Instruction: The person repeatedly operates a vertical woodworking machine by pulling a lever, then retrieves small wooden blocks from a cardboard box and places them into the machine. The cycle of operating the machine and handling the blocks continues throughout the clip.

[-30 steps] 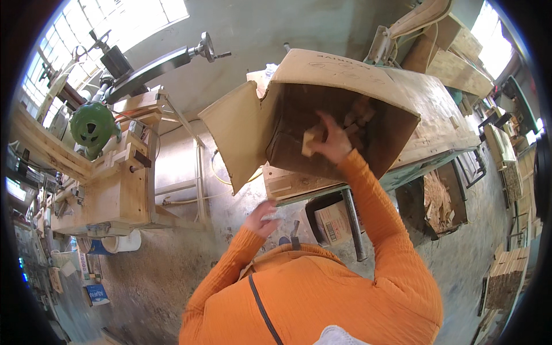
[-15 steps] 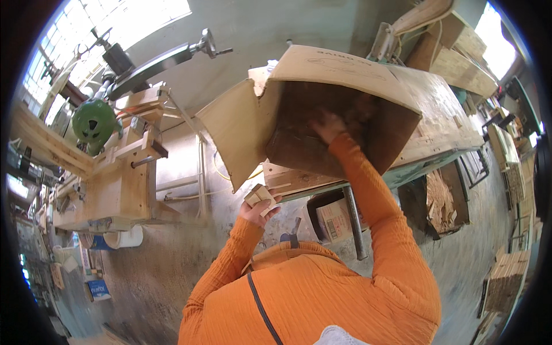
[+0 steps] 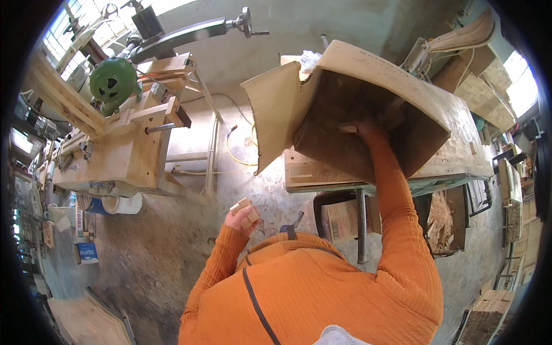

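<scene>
My left hand [image 3: 237, 222] is closed around small pale wooden blocks [image 3: 247, 213], held low to the left of the workbench. A large cardboard box [image 3: 397, 75] lies on its side on the bench, its open mouth facing me and one flap [image 3: 273, 115] hanging out to the left. My right arm reaches into that mouth. In the box's shadow my right hand [image 3: 367, 130] appears closed, with a small pale wooden piece [image 3: 348, 129] at its fingertips. The back of the box is too dark to make out what else lies there.
The wooden workbench [image 3: 310, 169] carries the box. Below it stand another carton [image 3: 339, 221] and a box of wood scraps [image 3: 441, 221]. At left is a wooden machine stand [image 3: 115, 155] with a green motor housing [image 3: 113, 80]. A yellow hose [image 3: 236, 161] lies on the floor.
The view has swung, so the box appears farther right. My left hand has moved down, away from the box flap. A pale piece now shows at my right hand's fingertips inside the box.
</scene>
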The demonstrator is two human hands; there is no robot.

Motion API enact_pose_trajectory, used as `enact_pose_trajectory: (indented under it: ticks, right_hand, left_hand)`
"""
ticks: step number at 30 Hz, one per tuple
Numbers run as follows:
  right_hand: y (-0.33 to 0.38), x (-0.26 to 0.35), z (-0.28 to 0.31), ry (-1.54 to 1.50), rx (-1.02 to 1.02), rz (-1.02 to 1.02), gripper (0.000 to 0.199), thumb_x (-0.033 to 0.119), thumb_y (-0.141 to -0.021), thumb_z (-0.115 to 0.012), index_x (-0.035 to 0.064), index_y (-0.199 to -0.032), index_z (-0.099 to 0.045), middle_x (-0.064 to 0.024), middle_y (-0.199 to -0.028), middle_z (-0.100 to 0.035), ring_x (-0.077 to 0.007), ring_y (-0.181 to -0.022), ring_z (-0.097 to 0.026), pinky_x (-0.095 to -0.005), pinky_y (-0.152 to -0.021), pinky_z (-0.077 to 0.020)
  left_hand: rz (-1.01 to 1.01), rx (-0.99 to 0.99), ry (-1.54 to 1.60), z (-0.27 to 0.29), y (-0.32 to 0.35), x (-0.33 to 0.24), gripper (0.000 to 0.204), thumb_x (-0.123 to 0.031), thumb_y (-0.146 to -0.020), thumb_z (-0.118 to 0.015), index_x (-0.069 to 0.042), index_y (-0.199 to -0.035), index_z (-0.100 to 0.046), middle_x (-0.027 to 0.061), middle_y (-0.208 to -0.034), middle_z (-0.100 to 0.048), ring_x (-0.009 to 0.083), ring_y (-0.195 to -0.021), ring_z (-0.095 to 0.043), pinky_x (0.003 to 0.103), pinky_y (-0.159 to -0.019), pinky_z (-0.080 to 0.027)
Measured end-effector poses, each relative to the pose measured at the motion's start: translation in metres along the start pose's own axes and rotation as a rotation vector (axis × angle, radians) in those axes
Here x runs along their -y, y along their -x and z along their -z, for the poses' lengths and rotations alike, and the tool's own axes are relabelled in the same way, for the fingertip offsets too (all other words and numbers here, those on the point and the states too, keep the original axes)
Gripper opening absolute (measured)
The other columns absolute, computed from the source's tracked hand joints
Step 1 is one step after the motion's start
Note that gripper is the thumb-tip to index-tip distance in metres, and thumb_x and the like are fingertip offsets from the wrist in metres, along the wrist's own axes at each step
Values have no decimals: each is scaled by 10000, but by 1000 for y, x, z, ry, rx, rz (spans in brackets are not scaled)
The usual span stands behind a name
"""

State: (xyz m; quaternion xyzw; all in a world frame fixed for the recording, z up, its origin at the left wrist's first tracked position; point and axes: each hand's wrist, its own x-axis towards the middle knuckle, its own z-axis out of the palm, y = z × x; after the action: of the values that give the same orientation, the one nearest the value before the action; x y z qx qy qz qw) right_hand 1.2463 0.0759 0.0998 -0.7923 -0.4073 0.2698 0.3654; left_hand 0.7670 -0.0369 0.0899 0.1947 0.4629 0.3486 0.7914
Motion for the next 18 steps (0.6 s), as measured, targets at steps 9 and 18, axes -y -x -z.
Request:
enact_pose_trajectory:
  ticks: [9,18]
  right_hand:
    - [221,74,-88,-1020,440,145,406,58,-807,-574,-45,-1196,-515,-141,-1046,-627,-197,-762,-630,-294,-654,-535]
    - [387,116,-251,-925,841,363,336,-57,-814,-618,41,-1124,-536,-48,-1052,-601,-132,-937,-598,-273,-782,-512]
  left_hand:
    - [-350,174,-72,45,17,-1,315,26,-778,-646,-34,-1075,-560,94,-1019,-611,220,-922,-620,354,-803,-527]
    - [-701,93,-300,117,104,-2,324,32,-780,-677,-17,-1086,-586,89,-1088,-617,155,-950,-599,310,-842,-500]
